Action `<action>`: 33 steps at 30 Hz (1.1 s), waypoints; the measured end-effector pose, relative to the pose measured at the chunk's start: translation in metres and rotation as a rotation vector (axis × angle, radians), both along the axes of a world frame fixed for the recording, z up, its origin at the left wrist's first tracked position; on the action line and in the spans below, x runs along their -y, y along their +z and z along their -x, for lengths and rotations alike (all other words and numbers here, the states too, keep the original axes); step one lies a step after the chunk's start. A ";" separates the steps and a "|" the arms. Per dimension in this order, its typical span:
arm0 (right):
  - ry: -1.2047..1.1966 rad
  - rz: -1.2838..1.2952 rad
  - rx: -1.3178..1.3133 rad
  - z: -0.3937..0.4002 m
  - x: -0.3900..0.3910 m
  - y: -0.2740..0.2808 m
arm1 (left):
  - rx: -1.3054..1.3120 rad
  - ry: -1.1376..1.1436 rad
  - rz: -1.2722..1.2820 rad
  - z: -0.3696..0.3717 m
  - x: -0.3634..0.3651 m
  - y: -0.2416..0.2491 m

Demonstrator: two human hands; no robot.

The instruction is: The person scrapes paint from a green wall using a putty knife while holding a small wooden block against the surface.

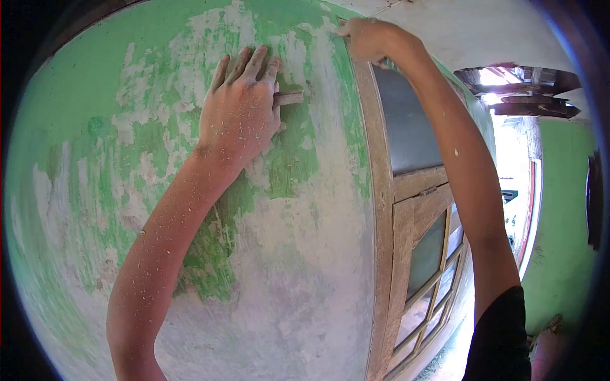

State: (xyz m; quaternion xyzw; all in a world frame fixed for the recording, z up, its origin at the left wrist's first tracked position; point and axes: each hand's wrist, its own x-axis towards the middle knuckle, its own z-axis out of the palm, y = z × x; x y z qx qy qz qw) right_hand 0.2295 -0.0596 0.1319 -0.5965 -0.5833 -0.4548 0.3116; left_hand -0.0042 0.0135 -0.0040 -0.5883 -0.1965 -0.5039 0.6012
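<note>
My left hand [239, 111] lies against the wall with its fingers stretched upward, dusty at the tips. A short, flat piece of wood [289, 98] sticks out sideways beside its thumb. Around it the wall [305, 254] is patchy: green paint in ragged areas, with pale grey plaster bared between them. Pale flakes dot the hand and forearm. Up at the top corner of the wooden frame [379, 190], my right hand [370, 41] is raised with bent fingers, slightly blurred. I cannot tell what it holds.
Right of the wall, the wooden frame surrounds a dark glass pane [406, 120] above a panel with smaller panes [426, 260]. A white ceiling [470, 32] runs overhead. Farther right, a bright opening [518, 165] stands beside another green wall [562, 209].
</note>
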 end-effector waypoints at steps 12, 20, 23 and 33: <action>-0.139 0.087 0.043 -0.014 0.003 0.010 | 0.011 -0.001 -0.003 -0.003 -0.001 -0.002; 0.210 0.068 0.384 -0.021 0.029 -0.015 | 0.040 0.069 0.040 -0.004 0.003 -0.002; 0.083 0.144 -0.042 -0.002 0.021 -0.022 | 0.029 0.088 0.053 -0.004 0.005 -0.002; 0.001 0.162 0.035 0.001 0.027 0.011 | 0.002 0.076 0.029 -0.004 0.008 -0.004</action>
